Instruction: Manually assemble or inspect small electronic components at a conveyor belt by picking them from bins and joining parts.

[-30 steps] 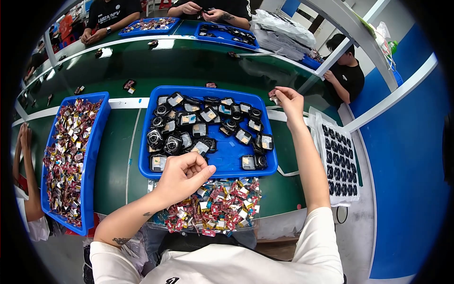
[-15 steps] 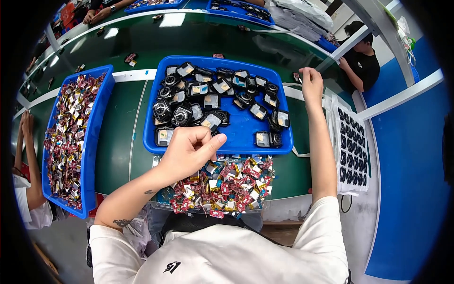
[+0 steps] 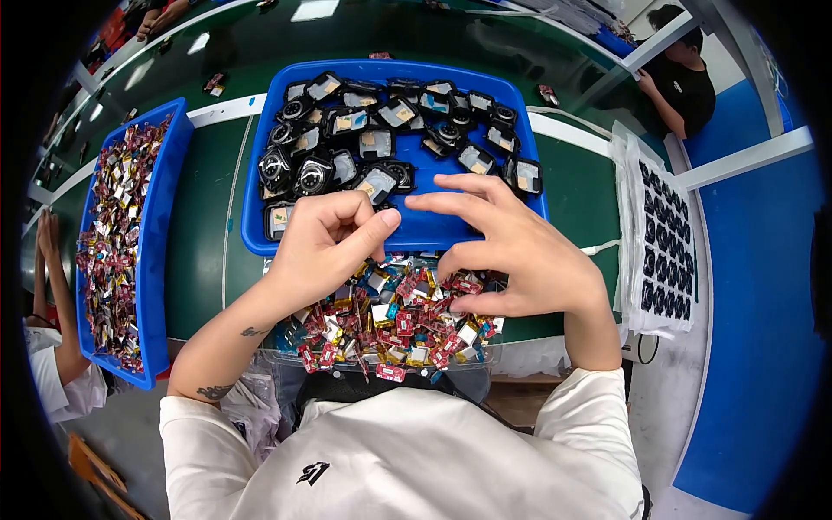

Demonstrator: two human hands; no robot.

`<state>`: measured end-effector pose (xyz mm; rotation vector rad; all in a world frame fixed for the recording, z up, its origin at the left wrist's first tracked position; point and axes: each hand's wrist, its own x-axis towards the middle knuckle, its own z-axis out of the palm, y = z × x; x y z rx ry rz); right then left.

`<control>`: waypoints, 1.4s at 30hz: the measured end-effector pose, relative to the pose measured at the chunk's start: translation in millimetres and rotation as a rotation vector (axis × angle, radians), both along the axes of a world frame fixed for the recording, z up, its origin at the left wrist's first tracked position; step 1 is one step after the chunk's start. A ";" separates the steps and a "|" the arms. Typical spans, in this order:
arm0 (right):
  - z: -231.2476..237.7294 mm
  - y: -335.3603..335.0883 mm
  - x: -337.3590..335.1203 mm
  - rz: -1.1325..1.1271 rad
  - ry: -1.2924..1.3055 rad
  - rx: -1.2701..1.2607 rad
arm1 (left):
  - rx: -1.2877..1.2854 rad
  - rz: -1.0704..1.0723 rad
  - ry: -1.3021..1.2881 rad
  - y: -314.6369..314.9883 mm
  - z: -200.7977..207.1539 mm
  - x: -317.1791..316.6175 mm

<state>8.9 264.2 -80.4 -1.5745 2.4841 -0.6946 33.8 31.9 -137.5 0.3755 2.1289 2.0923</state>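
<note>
My left hand (image 3: 328, 241) is closed, fingers curled and thumb against them, over the near left edge of a blue tray (image 3: 251, 227). What it holds, if anything, is hidden. My right hand (image 3: 529, 260) is open with fingers spread and nothing in it, above the tray's near right part and a pile of small red circuit boards with silver and yellow parts (image 3: 403, 325). Those boards lie in a clear tray (image 3: 277, 357) close to my body. Black smartwatch cases (image 3: 375, 143), several with clear or pale faces, fill the left and far parts of the blue tray.
At left stands a long blue bin (image 3: 154, 260) heaped with similar boards. On the right, a white sheet (image 3: 626, 217) carries rows of black parts (image 3: 666, 238). A red board (image 3: 547, 94) lies on the green belt (image 3: 416, 43) beyond. Other people work at the left and far right.
My right hand has come back from beside the red board on the belt to above the clear tray, its fingers now spread. My left hand stays closed. The view has tilted slightly.
</note>
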 end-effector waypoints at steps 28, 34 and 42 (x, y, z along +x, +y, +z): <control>-43.7 -23.7 3.7 -0.096 -0.716 -0.769 | 0.002 -0.130 0.015 -5.2 4.1 -1.3; -43.6 -24.2 6.1 -0.244 -0.913 -0.880 | -0.019 -0.128 0.051 -3.9 5.3 -1.4; -48.0 -26.9 5.1 -0.222 -0.865 -0.938 | 0.041 -0.100 0.029 -0.1 9.0 0.4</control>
